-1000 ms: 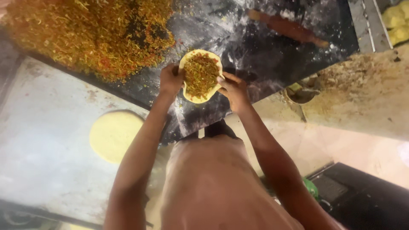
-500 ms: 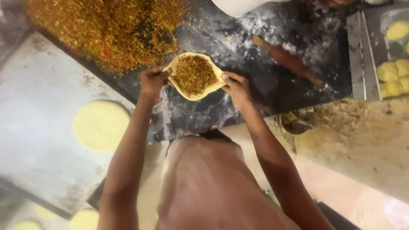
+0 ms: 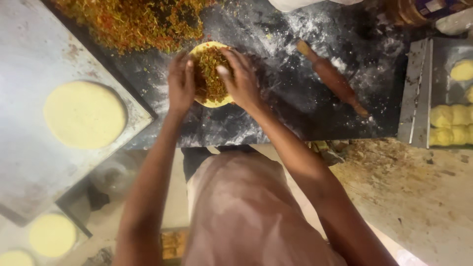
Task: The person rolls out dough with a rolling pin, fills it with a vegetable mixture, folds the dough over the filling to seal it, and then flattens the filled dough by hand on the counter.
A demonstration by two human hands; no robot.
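A round yellow dough disc (image 3: pixel 213 102) lies on the dark floured counter (image 3: pixel 276 108), heaped with brown and orange chopped filling (image 3: pixel 209 71). My left hand (image 3: pixel 181 81) cups the disc's left edge. Over its right edge lies my right hand (image 3: pixel 240 79), fingers curled onto the filling. Both hands press the dough's rim inward around the filling. Part of the disc is hidden under my fingers.
A large pile of the same filling (image 3: pixel 138 19) lies just beyond the disc. A wooden rolling pin (image 3: pixel 332 78) rests to the right. A metal tray (image 3: pixel 29 162) on the left holds a flat dough round (image 3: pixel 84 114). Dough balls (image 3: pixel 451 123) sit in a tray at far right.
The camera view has shifted closer and leftward. My hands have closed further over the dough disc, with the right fingers now on top of the filling.
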